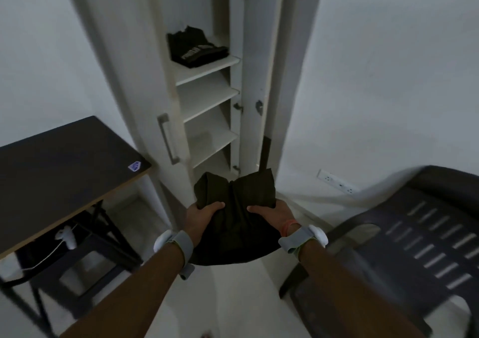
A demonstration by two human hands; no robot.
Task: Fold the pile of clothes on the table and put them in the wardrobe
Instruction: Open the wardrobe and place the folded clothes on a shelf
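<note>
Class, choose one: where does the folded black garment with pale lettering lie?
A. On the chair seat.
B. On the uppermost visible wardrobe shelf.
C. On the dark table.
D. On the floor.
B: the black lettered garment rests on the uppermost visible wardrobe shelf, while the left hand and right hand grip a separate dark green garment.

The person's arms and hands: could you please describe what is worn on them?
Both forearms are bare, with no sleeves in view. The left hand has a grey wrist strap with a white rounded pod on it. The right hand has a matching grey band and a white disc, plus a thin orange bracelet. No gloves show.
</note>
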